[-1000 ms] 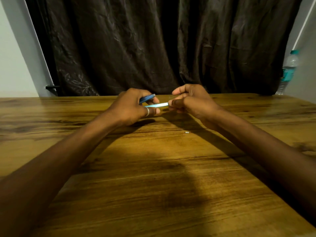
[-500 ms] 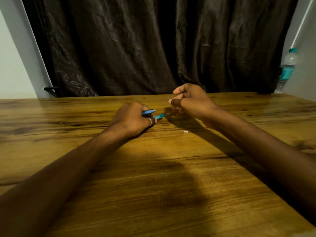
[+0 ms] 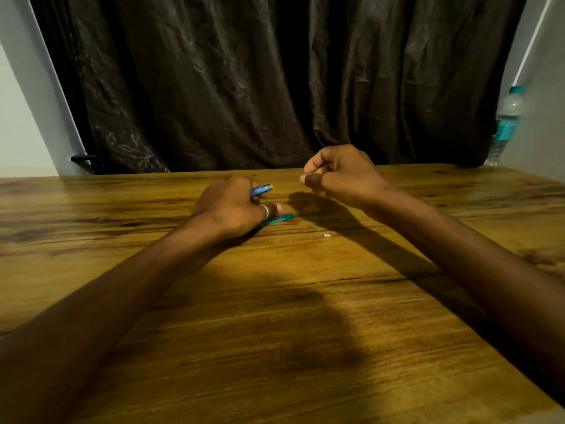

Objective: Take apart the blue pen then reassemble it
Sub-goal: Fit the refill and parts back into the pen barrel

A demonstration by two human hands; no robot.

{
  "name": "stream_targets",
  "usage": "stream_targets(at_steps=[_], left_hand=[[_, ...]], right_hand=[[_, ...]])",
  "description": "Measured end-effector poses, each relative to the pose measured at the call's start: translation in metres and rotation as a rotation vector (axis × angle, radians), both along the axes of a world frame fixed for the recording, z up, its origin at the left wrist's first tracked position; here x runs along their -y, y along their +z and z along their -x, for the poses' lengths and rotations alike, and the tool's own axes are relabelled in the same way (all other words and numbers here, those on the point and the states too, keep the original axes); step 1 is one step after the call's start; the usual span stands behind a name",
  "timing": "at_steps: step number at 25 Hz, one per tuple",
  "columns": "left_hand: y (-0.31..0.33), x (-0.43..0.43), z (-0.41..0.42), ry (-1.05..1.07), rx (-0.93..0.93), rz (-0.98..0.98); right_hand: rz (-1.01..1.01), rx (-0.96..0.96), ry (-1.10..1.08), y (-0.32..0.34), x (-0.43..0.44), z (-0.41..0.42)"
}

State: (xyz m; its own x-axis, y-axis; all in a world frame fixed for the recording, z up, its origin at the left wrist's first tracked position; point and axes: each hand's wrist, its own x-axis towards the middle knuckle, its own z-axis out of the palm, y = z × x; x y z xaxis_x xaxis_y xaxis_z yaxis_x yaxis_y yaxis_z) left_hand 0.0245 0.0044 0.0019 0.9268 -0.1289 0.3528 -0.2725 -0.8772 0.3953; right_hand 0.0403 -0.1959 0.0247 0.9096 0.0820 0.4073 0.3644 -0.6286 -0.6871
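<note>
The wooden table [image 3: 275, 347] runs wide and bare toward the near edge, with plenty of open surface in front of both forearms; its far edge meets a dark curtain [image 3: 260, 81]. Over on the left side the left hand [image 3: 232, 209] rests low on the wood, fingers curled shut around a blue pen piece [image 3: 262, 190] that pokes out above the knuckles, while a teal pen piece [image 3: 279, 218] lies on the table just under its ringed finger, mostly hidden by the hand. A tiny white bit [image 3: 327, 236] sits alone on the wood, near the hands and between them. The right hand [image 3: 339, 175] is raised off the table, apart from the left, fingers pinched together; whether anything is held there is too small to tell. At the far right a water bottle [image 3: 506, 123] stands beside the curtain, its base partly cut off by the table edge
</note>
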Motion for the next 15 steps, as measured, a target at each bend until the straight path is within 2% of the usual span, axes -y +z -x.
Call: stream_targets(at_steps=[2,4,6,11,15], left_hand=[[0.005,0.001,0.002,0.023,0.059,-0.01],[0.008,0.002,0.002,0.03,0.079,-0.029],[0.009,0.002,0.002,0.039,0.069,-0.045],[0.01,0.0,0.005,0.043,0.044,-0.028],[0.014,0.0,0.007,0.006,0.021,-0.035]], right_hand=[[0.203,-0.029,0.08,0.01,0.007,0.004],[0.412,-0.138,0.186,0.019,0.013,0.008],[0.539,-0.227,0.253,0.024,0.017,0.011],[0.676,-0.336,0.329,0.024,0.02,0.012],[0.742,-0.319,0.321,0.02,0.016,0.012]])
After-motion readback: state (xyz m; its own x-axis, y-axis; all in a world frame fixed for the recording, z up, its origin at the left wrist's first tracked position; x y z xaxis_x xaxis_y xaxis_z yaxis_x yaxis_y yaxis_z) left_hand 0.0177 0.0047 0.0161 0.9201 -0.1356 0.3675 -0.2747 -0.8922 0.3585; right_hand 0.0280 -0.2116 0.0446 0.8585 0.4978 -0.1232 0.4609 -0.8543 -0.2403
